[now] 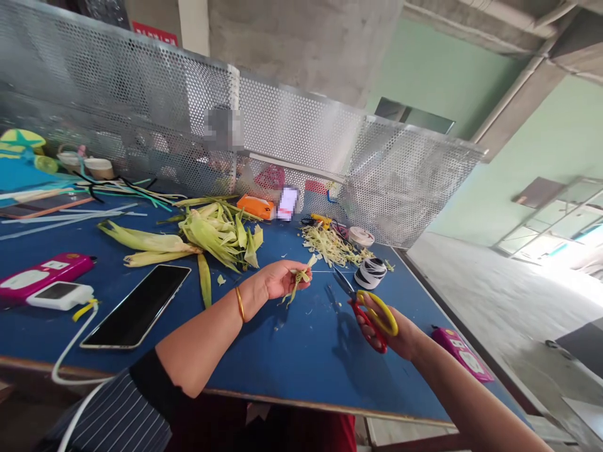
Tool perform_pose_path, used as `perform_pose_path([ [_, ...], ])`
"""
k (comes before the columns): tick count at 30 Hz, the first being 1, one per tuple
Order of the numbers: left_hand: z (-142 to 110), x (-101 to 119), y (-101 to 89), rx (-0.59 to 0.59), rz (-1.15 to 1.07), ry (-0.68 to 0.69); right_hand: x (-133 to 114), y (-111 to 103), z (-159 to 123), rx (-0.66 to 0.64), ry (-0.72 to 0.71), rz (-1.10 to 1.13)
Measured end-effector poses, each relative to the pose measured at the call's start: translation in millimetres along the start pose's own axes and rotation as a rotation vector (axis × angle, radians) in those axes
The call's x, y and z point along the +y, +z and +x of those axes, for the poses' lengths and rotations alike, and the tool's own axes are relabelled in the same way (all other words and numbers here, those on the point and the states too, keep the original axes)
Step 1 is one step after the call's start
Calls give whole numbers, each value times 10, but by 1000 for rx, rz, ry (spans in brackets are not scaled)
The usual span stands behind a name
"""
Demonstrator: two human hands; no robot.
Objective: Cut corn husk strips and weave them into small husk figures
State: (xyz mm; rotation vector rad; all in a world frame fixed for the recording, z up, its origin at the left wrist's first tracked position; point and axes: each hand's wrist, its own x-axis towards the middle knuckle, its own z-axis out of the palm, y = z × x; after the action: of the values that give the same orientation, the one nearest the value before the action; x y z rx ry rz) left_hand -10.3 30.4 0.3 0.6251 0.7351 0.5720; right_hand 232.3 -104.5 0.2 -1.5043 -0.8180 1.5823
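My left hand (pixel 284 279) pinches a small bundle of corn husk strips (pixel 301 275) above the middle of the blue table. Loose ends of the strips hang below the fingers. In my right hand (pixel 379 329) is a pair of scissors (pixel 377 314) with one yellow and one red handle. Their blades point away to the upper left, apart from the husk bundle. Beyond my hands lies a pile of cut husk scraps (pixel 332 243). A spool wrapped in black and white (pixel 370 274) stands right of it. Whole corn husks (pixel 214 232) are heaped to the left.
A dark phone (pixel 136 306) and a magenta power bank (pixel 44 276) with a white cable lie left. Another magenta case (pixel 462 353) sits near the right edge. An orange packet (pixel 255 206) and a lit phone (pixel 287 203) are before the perforated metal screen (pixel 301 119).
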Motion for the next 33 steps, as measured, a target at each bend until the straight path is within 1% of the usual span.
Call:
perform_pose_path([
  [2,-7,1,2,5,9,8,-26,58,153,44,-72,-87],
  [5,-12,9,-5,17,15,31,-25,72,343,215,-190,-416],
  [7,-30,20,-13,27,17,48,0,32,404,298,-225,-559],
  [9,-81,34,-21,33,27,63,35,-25,401,356,-274,-684],
  [10,-121,41,-22,34,35,71,50,-50,380,386,-304,-800],
  [11,-169,48,-21,35,48,74,57,-67,353,425,-339,-998],
  [13,-276,57,-9,29,84,82,31,-56,300,457,-347,-1396],
  [14,-327,58,2,20,111,75,-8,-20,286,459,-346,-1522],
  [15,-372,54,17,14,134,67,-65,39,286,446,-370,-1570],
  [16,-407,47,33,6,167,70,-135,121,301,419,-427,-1535],
  [17,-432,34,50,-3,201,95,-210,223,332,364,-560,-1403],
  [18,-446,18,65,5,232,139,-282,341,375,274,-669,-1194],
  [19,-450,-3,78,39,259,182,-341,467,426,172,-706,-944],
  [20,-446,-25,88,65,279,219,-381,594,481,81,-672,-700],
  [21,-435,-48,95,82,292,251,-396,712,534,-2,-622,-506],
  [22,-420,-72,98,87,303,270,-387,815,582,-80,-594,-364],
  [23,-400,-96,100,90,308,288,-357,896,622,-129,-572,-260],
  [24,-378,-120,101,92,314,297,-313,954,651,-136,-560,-177],
  [26,-330,-170,100,102,325,301,-209,1002,684,-87,-563,-71],
  [28,-284,-219,99,114,316,290,-129,989,693,-26,-583,-36],
  [31,-249,-268,100,117,292,266,-87,940,700,-1,-611,-89],
  [33,-253,-270,102,93,297,245,-91,920,705,21,-631,-131],
])
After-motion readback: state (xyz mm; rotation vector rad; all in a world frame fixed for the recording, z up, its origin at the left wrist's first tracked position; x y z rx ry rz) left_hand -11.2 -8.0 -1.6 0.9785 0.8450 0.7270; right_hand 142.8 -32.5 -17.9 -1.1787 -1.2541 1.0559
